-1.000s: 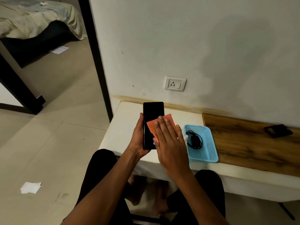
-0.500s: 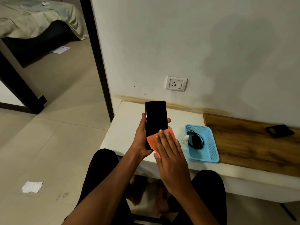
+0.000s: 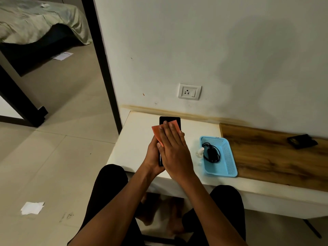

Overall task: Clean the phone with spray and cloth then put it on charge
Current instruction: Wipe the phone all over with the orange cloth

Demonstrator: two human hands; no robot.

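Observation:
A black phone (image 3: 169,120) is held upright over the white table (image 3: 134,144) by my left hand (image 3: 152,155), which grips its lower half from behind. My right hand (image 3: 173,148) lies flat on the screen and presses an orange cloth (image 3: 156,133) against it; the cloth covers the phone's upper part, with only the top edge showing. A small white spray bottle (image 3: 200,152) leans at the left side of a blue basket (image 3: 229,164). A black charger with its coiled cable (image 3: 211,153) lies in that basket. A white wall socket (image 3: 189,91) sits above the table.
A wooden board (image 3: 269,157) covers the table's right part, with a small black object (image 3: 301,141) on it. My knees are under the table's front edge. A dark door frame (image 3: 104,59) stands left of the wall. A scrap of paper (image 3: 32,208) lies on the floor.
My right hand slid the orange cloth down to the phone's lower end, then up again to near its top. My left hand kept its hold on the phone.

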